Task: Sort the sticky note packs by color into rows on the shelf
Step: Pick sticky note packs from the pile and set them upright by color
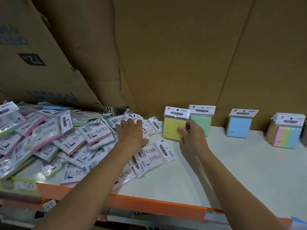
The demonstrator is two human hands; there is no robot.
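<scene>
A big loose pile of sticky note packs (49, 135) covers the left half of the white shelf (232, 171). My left hand (132, 133) lies palm down on packs at the pile's right edge, fingers spread. My right hand (192, 133) pinches the lower right corner of a yellow pack (172, 128), held upright just in front of the back wall. Standing against the wall to its right are a green pack (201, 120), a blue pack (239, 125) and a rainbow pack (285, 131).
Large cardboard boxes (166, 55) form the wall behind the shelf and overhang the pile at the left. An orange beam (149, 205) edges the shelf front, with paper price tags (26, 185) at its left. Bare white shelf lies in front of the standing packs.
</scene>
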